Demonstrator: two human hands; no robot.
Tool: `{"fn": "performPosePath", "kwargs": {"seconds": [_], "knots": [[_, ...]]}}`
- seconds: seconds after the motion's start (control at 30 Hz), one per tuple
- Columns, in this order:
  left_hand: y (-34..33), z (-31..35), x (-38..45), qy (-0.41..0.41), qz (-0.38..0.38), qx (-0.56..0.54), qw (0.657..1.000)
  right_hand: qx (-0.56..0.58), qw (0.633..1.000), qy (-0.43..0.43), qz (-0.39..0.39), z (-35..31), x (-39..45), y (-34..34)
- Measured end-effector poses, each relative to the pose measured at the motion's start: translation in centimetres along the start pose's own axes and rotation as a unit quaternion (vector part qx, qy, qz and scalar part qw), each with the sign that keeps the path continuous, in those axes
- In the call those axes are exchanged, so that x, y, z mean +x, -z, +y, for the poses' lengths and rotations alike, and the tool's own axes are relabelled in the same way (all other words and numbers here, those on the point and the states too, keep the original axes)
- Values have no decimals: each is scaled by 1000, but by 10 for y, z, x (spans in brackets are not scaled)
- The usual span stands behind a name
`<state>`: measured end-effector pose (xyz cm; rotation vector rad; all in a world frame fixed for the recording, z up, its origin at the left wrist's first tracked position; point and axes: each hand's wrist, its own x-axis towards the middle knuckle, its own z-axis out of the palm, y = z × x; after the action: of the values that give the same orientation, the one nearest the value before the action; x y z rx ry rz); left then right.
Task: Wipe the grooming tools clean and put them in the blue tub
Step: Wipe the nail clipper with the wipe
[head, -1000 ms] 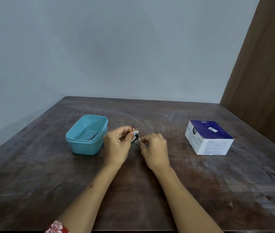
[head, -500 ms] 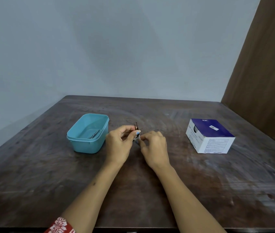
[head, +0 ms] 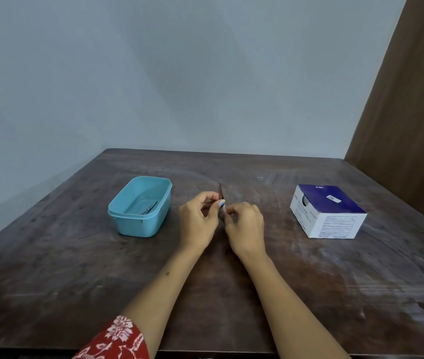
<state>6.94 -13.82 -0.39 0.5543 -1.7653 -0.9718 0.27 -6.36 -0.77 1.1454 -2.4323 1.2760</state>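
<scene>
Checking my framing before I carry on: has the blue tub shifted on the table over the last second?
No. The blue tub keeps its spot against the white-and-blue box and table edge; only the camera drifted.

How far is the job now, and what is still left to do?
Done: one thin metal tool already lies in the blue tub. In hand: the left hand pinches a second slim tool, and the right hand grips something small and pale against it, probably a wipe. Left: finish wiping and put this tool in the tub. No other loose tools show on the table.
</scene>
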Motion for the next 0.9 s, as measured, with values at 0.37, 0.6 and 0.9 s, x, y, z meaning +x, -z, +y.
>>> {"fn": "performPosePath", "kwargs": {"seconds": [0.37,0.6,0.9], "knots": [[-10,1,5,-19,-29,-1,999,1,999,-32,0,9,4,-9],[-4,7,2,-32,-22,-15,999,18,1000,-5,17,4,1,-2],[-2,10,0,-52,-20,3,998,21,999,-4,27,0,-1,1]]}}
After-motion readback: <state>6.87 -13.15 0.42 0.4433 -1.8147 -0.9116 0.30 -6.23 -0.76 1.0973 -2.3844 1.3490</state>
